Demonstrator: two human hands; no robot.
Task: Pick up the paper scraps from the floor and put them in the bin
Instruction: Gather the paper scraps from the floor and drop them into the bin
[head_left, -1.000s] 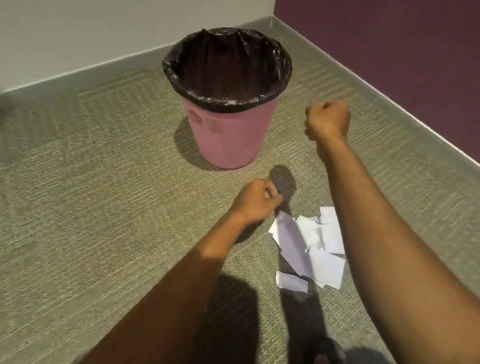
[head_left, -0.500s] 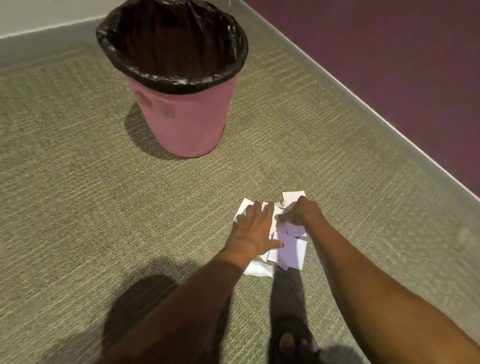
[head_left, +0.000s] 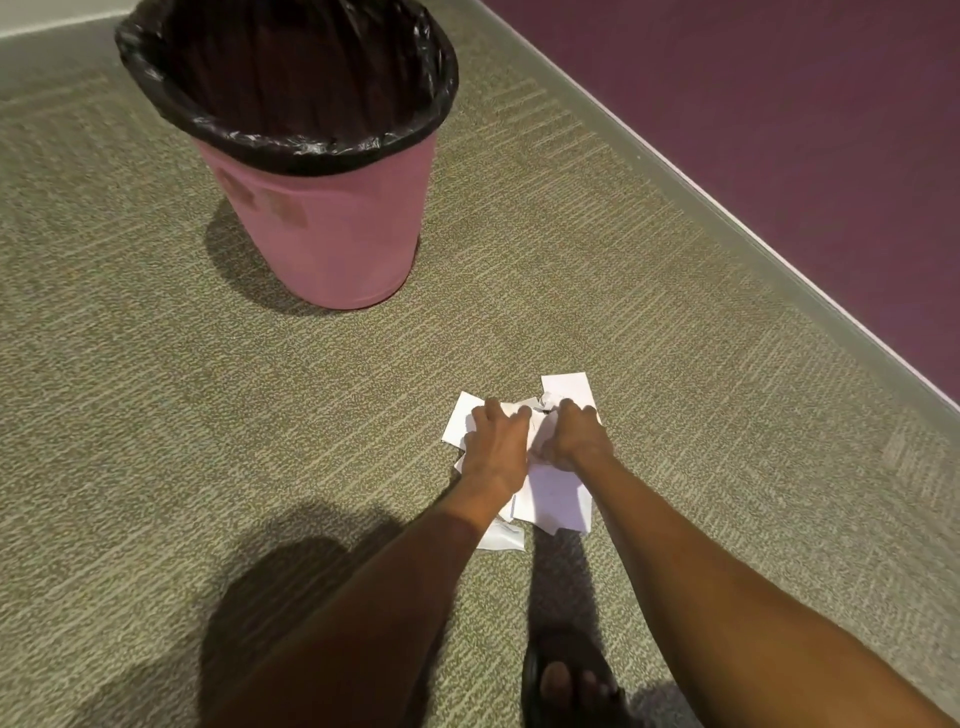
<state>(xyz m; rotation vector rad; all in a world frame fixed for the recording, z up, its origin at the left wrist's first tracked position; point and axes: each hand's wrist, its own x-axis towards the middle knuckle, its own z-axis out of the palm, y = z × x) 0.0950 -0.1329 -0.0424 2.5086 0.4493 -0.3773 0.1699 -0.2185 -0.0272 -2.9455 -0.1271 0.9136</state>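
The left hand (head_left: 493, 449) and right hand (head_left: 571, 441) curl their fingers into the paper scraps (head_left: 556, 501) beneath them, apparently bunching them for one lift toward the bin (head_left: 332, 244) standing well ahead-left.

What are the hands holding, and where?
The paper scraps, lying on the carpet: the left hand curls over the pile's far left part, the right hand bunches its middle. Nothing is lifted clear yet.
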